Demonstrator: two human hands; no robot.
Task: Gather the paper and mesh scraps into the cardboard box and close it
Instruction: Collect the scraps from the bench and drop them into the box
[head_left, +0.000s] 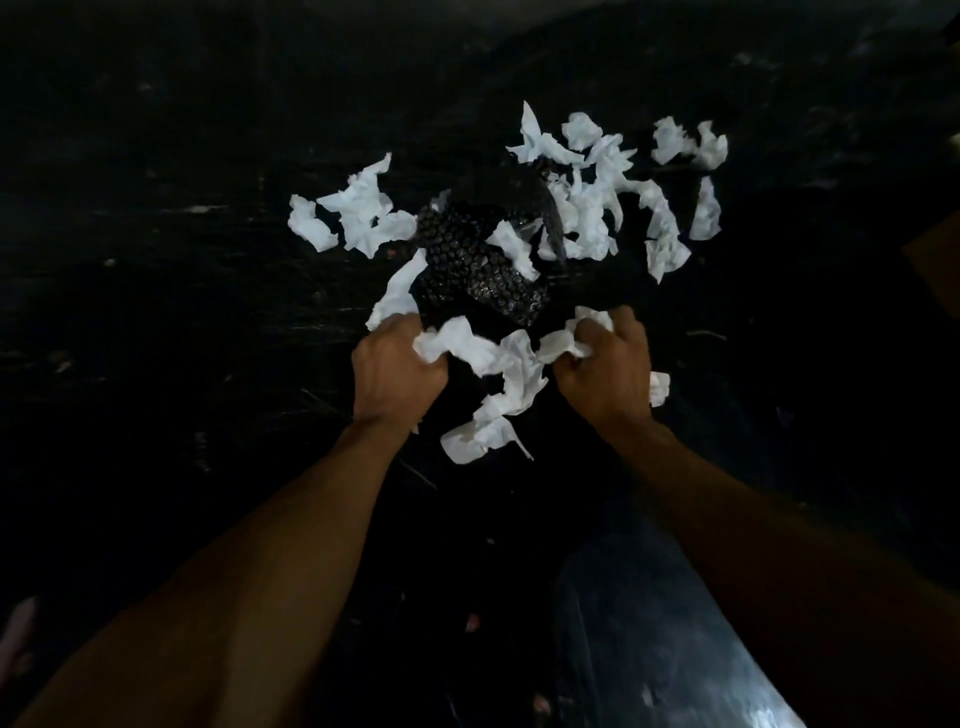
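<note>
Several crumpled white paper scraps (592, 208) lie scattered over a dark surface. Among them sits a black mesh piece (478, 265) with a bumpy net pattern. My left hand (397, 371) is closed on a white paper scrap (457, 348) at the pile's near edge, close to the mesh. My right hand (608, 364) clutches a bunch of paper scraps (566, 340). More paper (514, 384) hangs between the two hands. No complete cardboard box shows in this view.
The dark, scratched surface (182, 291) stretches all around the pile. A shiny dark sheet (649, 639) lies at the lower right. A brownish edge (935, 270), possibly cardboard, shows at the far right. A loose cluster of scraps (353, 213) lies left of the mesh.
</note>
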